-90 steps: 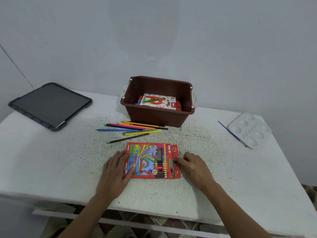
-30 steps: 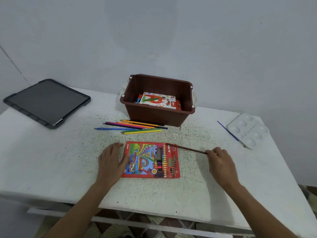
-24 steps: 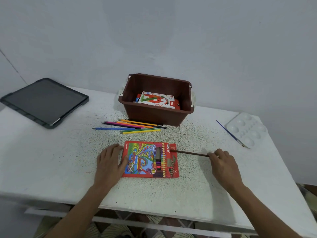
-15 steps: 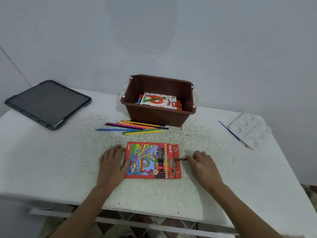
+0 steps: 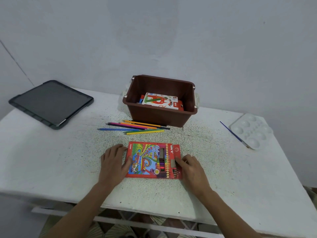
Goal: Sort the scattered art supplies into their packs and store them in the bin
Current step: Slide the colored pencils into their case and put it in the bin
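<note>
Once apart, hand (image 5: pixel 192 167) (right) on pack (image 5: pixel 145 157).

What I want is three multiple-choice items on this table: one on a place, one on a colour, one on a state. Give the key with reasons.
1. Where does the paintbrush lie?
A. on the floor
B. on the right side of the table, by the white palette
C. leaning on the wall

2. What colour is the bin?
A. blue
B. white
C. brown

3. How is the left hand?
A. resting flat on the pencil pack
B. gripping a loose pencil
C. raised off the table

Key:
1 B: its blue handle runs along the palette's left edge.
2 C: its walls are brown all round.
3 A: its thumb and fingers lie relaxed on the pack's left end.
</note>
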Motion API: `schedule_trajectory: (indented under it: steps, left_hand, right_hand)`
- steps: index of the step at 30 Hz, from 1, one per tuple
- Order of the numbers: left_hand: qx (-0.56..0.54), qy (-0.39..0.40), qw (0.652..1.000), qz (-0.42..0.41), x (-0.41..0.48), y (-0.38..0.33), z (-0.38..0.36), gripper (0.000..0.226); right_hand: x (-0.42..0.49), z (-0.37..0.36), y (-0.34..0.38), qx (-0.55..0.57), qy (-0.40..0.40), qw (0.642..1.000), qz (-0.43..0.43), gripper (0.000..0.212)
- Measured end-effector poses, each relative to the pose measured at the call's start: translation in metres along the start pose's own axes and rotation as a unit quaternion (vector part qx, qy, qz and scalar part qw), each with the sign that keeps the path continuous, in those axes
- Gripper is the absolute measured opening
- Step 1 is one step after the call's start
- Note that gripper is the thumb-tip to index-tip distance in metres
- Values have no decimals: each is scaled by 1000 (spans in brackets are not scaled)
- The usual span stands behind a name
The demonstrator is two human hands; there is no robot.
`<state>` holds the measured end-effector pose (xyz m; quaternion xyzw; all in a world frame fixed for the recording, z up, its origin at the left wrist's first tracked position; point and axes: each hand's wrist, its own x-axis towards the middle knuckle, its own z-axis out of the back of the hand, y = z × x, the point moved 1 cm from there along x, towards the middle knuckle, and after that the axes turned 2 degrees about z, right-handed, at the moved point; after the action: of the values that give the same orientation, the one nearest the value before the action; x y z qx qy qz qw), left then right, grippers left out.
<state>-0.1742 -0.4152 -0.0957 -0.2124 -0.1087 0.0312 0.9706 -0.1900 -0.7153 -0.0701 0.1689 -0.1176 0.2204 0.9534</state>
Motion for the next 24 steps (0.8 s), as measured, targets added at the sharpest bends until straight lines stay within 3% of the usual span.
schedule_trajectory:
  steps: [4,8,12,14,19,24]
  left_hand:
    - [30,-33,998,-32,15,4,7,51]
    - [59,9,996,-58,39,2,9,38]
    - [149,131,971,-130,59,-10,14,71]
    - [230,153,948,-160,65,-14,15,75]
    - [257,112,946,-163,68,-12,11,74]
    - [294,122,934,-162,71,-19,15,55]
  right_hand:
    - [-4,0,0,12,-10,1000,4,65]
    - [-8,-1,-2,11,-2,1000,5,61]
    - [-9,-1,0,12,7,1000,-1,52]
    - [-11,0,1,13,10,1000,-9,47]
    - [-12,1,2,31,1,999,-14,48]
    - [-12,1,2,31,1,999,-9,44]
